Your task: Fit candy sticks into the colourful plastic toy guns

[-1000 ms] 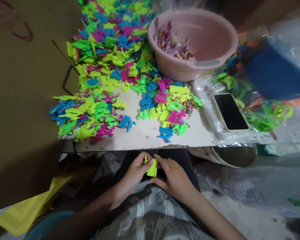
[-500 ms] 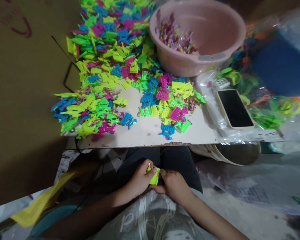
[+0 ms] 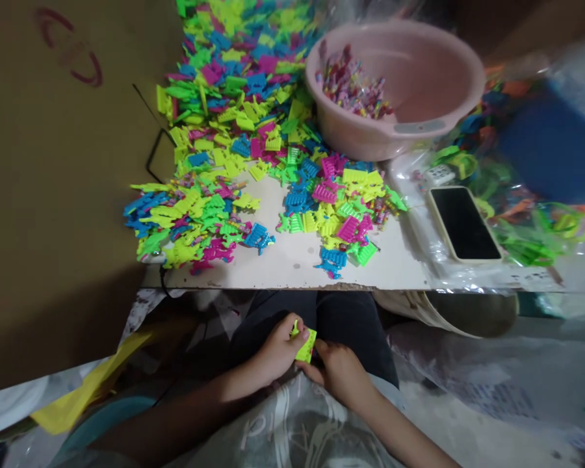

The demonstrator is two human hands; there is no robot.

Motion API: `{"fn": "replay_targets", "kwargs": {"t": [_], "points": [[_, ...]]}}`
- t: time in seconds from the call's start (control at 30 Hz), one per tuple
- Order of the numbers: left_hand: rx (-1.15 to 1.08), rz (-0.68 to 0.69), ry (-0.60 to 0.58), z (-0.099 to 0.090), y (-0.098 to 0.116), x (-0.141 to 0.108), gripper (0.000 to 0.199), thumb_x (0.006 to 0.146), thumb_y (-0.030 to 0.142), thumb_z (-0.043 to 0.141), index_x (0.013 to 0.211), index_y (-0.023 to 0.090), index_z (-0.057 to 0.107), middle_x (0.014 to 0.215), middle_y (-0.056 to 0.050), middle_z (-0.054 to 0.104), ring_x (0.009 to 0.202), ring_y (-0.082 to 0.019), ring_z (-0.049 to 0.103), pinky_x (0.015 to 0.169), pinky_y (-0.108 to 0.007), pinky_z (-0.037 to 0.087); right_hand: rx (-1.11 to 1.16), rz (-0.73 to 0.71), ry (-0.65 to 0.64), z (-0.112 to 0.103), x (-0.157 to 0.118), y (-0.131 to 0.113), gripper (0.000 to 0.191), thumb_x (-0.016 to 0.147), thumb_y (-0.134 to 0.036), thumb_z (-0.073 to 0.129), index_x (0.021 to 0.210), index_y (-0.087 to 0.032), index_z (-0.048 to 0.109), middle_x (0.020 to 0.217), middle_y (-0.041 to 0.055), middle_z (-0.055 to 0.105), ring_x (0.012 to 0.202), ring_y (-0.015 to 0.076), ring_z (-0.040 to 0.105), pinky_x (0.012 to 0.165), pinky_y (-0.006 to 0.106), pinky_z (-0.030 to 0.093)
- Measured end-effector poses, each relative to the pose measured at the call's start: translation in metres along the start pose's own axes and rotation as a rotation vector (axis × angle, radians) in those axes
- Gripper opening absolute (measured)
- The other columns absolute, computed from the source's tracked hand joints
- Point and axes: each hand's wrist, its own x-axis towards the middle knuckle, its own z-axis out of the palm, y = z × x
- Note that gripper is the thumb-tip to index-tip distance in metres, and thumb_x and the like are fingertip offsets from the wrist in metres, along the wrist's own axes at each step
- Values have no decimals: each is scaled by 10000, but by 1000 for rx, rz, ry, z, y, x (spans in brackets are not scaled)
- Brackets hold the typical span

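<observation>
Low over my lap, my left hand (image 3: 281, 348) pinches a small yellow plastic piece (image 3: 306, 346), a flat panel with a shaped end poking up by the thumb. My right hand (image 3: 340, 369) is closed at the right edge of that piece, its fingers curled and thumb pointing left. Whatever lies between the right fingers is hidden; a tiny reddish spot shows by the piece's edge. On the table in front lie similar ribbed pieces, such as a blue piece (image 3: 332, 260) near the edge and another blue piece (image 3: 260, 238) further left.
A large heap of coloured plastic pieces (image 3: 234, 84) covers the back of the white table (image 3: 292, 270). A pink basin (image 3: 400, 140) holds small beaded-looking items. A phone (image 3: 465, 223) rests on plastic bags at right. A cardboard box (image 3: 73, 195) stands at left, a bucket (image 3: 472, 312) below.
The view has shifted, so table items appear slightly right and lower. Both hands remain together around the yellow piece, which is a little more tilted.
</observation>
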Motion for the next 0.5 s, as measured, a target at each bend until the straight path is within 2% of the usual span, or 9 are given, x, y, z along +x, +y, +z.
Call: {"fn": "replay_targets", "kwargs": {"t": [0.1, 0.17, 0.27, 0.33, 0.4, 0.5], "points": [[-65, -48, -45, -2, 9, 3, 412, 708, 542, 643, 746, 222, 387, 657, 62, 446, 620, -125, 460, 593, -241, 335, 90, -6, 85, -7, 4, 1, 227, 845, -359, 652, 933, -155, 600, 846, 111, 717, 787, 262, 697, 667, 314, 509], [-69, -39, -25, -4, 13, 5, 436, 683, 552, 669, 738, 219, 392, 657, 67, 430, 622, -118, 445, 596, -235, 325, 211, -29, 154, -12, 5, 3, 348, 827, -339, 673, 1094, -148, 557, 941, 125, 704, 847, 253, 684, 713, 327, 526], [-53, -17, 13, -7, 14, 4, 440, 681, 548, 684, 724, 212, 404, 668, 68, 402, 632, -109, 404, 595, -224, 304, 361, -61, 204, -18, 5, 6, 480, 900, -256, 547, 1342, -145, 396, 961, 111, 692, 832, 215, 675, 729, 324, 543], [-62, -21, 11, -7, 13, 3, 443, 687, 558, 681, 730, 210, 410, 685, 62, 409, 644, -111, 398, 597, -225, 301, 368, -118, 225, -17, 5, 8, 451, 936, -211, 446, 1378, -154, 379, 1008, 125, 690, 880, 216, 672, 779, 347, 546], [-74, -20, 22, -6, 10, 1, 450, 686, 572, 678, 739, 210, 415, 694, 59, 413, 652, -114, 400, 607, -227, 309, 331, -187, 265, -13, 5, 9, 415, 946, -197, 398, 1358, -161, 427, 1092, 151, 676, 947, 230, 662, 826, 377, 542], [-81, -11, 50, -4, 7, 1, 460, 685, 587, 671, 737, 212, 410, 691, 61, 401, 656, -116, 400, 624, -231, 323, 232, -213, 338, -5, 8, 9, 414, 946, -170, 351, 1344, -150, 462, 1029, 156, 688, 868, 238, 657, 762, 388, 558]]}}
